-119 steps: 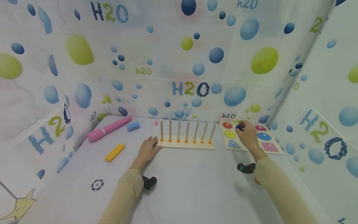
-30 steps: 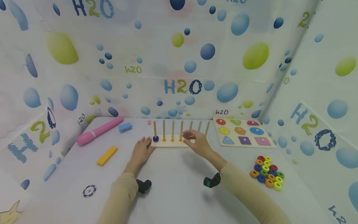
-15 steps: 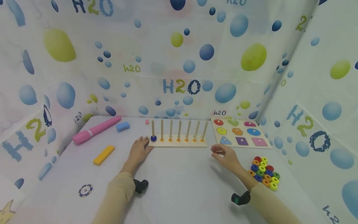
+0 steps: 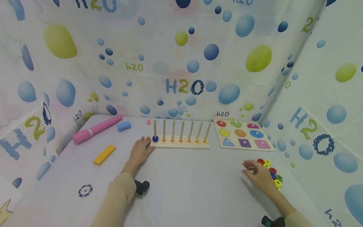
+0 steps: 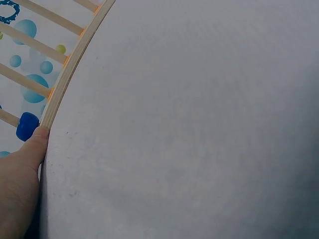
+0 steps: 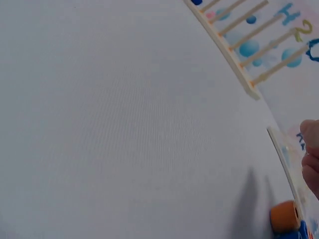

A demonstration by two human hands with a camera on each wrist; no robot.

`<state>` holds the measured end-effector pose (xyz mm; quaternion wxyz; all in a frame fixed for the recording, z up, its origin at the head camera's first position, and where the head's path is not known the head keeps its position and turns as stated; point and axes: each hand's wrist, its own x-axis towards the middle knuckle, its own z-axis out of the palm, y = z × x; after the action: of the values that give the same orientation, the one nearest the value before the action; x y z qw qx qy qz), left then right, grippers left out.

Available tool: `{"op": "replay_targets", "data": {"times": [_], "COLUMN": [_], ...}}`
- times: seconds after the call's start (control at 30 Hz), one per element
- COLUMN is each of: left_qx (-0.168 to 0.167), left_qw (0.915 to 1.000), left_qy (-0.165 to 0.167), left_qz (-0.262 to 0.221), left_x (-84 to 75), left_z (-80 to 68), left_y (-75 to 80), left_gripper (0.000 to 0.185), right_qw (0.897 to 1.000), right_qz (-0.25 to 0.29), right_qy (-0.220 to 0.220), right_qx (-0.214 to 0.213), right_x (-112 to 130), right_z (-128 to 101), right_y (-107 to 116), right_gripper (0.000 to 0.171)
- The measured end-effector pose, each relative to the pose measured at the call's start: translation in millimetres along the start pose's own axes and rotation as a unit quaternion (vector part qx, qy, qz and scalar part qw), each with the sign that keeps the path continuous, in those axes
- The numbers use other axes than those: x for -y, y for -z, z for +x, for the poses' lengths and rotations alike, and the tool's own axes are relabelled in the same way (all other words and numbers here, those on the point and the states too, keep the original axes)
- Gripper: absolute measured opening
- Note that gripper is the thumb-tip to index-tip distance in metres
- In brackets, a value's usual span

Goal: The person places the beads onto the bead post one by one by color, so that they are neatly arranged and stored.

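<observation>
A wooden peg board (image 4: 181,146) with several upright pegs stands at the middle back. One blue bead (image 4: 155,138) sits at the foot of its leftmost peg. My left hand (image 4: 139,151) lies at the board's left end; in the left wrist view its thumb (image 5: 39,137) touches the edge beside the bead. My right hand (image 4: 259,176), fingers loosely bent and holding nothing, is over the left side of a cluster of coloured ring beads (image 4: 279,178), hiding part of it. An orange bead (image 6: 285,217) shows below that hand in the right wrist view.
A shape puzzle board (image 4: 231,134) lies at the back right. On the left are a pink marker-like tube (image 4: 97,129), a blue block (image 4: 124,126), a yellow block (image 4: 104,155) and a poker chip (image 4: 85,190). A small pink piece (image 4: 148,122) lies behind the peg board.
The blue bead, earlier in my right hand above the puzzle board, is now on the leftmost peg. My right hand has moved from the pegs right and nearer, to the beads. The left stays.
</observation>
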<state>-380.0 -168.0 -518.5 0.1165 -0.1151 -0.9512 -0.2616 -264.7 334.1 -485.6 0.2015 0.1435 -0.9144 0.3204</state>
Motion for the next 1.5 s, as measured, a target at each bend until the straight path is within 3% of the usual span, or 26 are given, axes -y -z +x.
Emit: {"op": "replay_targets", "data": {"times": [0.27,0.53,0.7,0.87,1.1,1.3,1.5], "left_qx": [-0.001,0.001,0.005,0.006,0.002,0.002,-0.001], "left_qw": [1.0000,1.0000,1.0000,0.9999,1.0000,1.0000,1.0000], "left_qy": [-0.004,-0.004,0.002,0.003,-0.002,-0.004,-0.005], "left_qz": [0.000,-0.004,-0.002,-0.009,-0.007,-0.006,-0.004], "left_x": [0.7,5.2,6.8,4.6,2.0,1.5,1.5], "left_z": [3.0,3.8,4.4,2.7,1.0,0.4,-0.7], "left_y": [3.1,7.3,8.2,7.2,5.2,2.3,0.7], "left_gripper": [0.056,0.058,0.058,0.057,0.057,0.057,0.056], "right_qw": [0.995,0.987,0.988,0.988,0.990,0.992,0.994], "right_qz": [-0.089,-0.161,-0.154,-0.150,-0.141,-0.121,-0.096], "right_qy": [-0.005,-0.023,0.013,0.019,0.006,-0.032,-0.040], "right_qx": [-0.046,-0.002,-0.012,-0.017,-0.025,-0.030,-0.039], "right_x": [-17,-22,-27,-29,-29,-26,-20], "right_z": [-33,-42,-39,-37,-39,-43,-34], "right_y": [33,40,36,32,31,38,42], "right_gripper": [0.031,0.032,0.035,0.039,0.044,0.044,0.043]}}
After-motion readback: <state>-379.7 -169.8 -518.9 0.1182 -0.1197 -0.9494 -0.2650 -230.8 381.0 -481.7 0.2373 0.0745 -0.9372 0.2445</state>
